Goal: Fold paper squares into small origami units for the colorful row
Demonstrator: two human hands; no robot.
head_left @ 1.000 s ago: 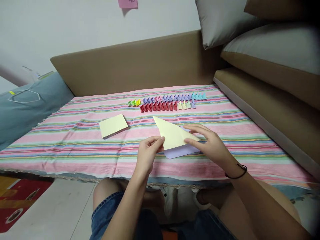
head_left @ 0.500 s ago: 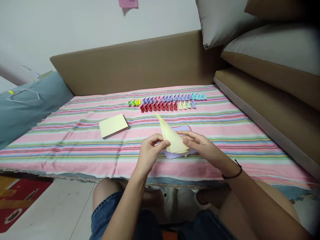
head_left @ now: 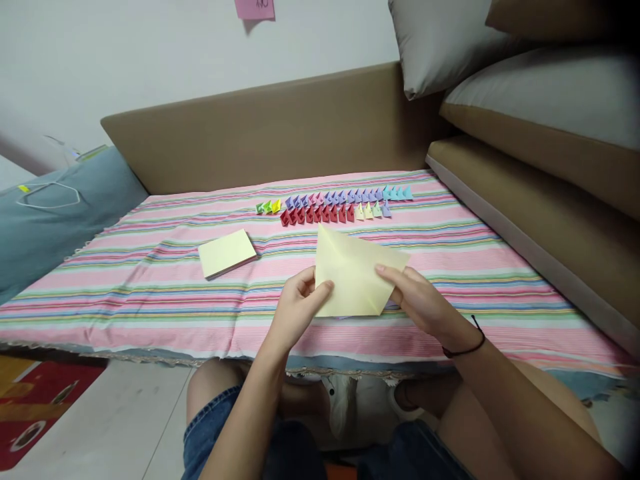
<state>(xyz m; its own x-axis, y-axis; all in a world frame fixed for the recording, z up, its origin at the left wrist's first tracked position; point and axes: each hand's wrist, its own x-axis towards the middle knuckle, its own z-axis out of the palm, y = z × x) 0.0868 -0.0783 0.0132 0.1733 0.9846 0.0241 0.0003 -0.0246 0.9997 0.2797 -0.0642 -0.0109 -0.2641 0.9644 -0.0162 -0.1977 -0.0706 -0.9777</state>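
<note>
A pale yellow paper sheet (head_left: 353, 273) is held up, unfolded, with a diagonal crease across it. My left hand (head_left: 299, 305) pinches its left edge. My right hand (head_left: 417, 300) pinches its right edge, and a black band is on that wrist. The sheet hides almost all of a lilac paper lying on the striped cloth (head_left: 150, 287) below it.
A stack of pale yellow paper (head_left: 227, 252) lies to the left. Two rows of several small folded paper pieces (head_left: 335, 203) in green, purple, red and blue stand farther back. A brown sofa back, grey cushions at right and a blue pillow at left border the cloth.
The yellow paper, a folded triangle one second ago, has been lifted and opened out into a full sheet held between both hands. It now covers the lilac paper.
</note>
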